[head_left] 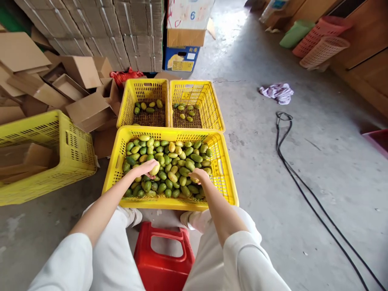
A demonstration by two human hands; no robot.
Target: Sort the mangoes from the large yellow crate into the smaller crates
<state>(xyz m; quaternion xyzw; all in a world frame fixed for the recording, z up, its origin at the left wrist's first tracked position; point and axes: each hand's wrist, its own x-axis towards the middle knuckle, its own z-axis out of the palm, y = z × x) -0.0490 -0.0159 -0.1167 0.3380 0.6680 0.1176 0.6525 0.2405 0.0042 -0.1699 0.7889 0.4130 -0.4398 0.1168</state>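
A: Entry. Seated on a red plastic stool (163, 258), the person reaches both arms into the large yellow perforated plastic crate (226, 173) on the concrete floor (303, 169), which is filled with small green and yellow oval fruits (178, 161).

B: Hand states?

A: The left hand (147, 167) is curled around one pale yellow-green fruit (154, 168), lifted slightly off the heap. The right hand (198, 176) is cupped palm-down on the pile, fingers closed over a yellowish fruit (195, 180) that barely shows.

B: Step in hand?

A: Judged as picking: fruits are being selected from the full crate. Behind it, touching its far rim, stand two smaller yellow crates, left one (144, 106) and right one (197, 103), each holding only a few fruits.

B: Requirements for the next move?

A: Likely a look at each fruit's colour, then a forward reach over the heap to the proper rear crate. A gentle grip, so the skin is not bruised.

B: Surroundings?

A: Flattened cardboard boxes (75, 81) to the left, a black cable (303, 190) on the right.
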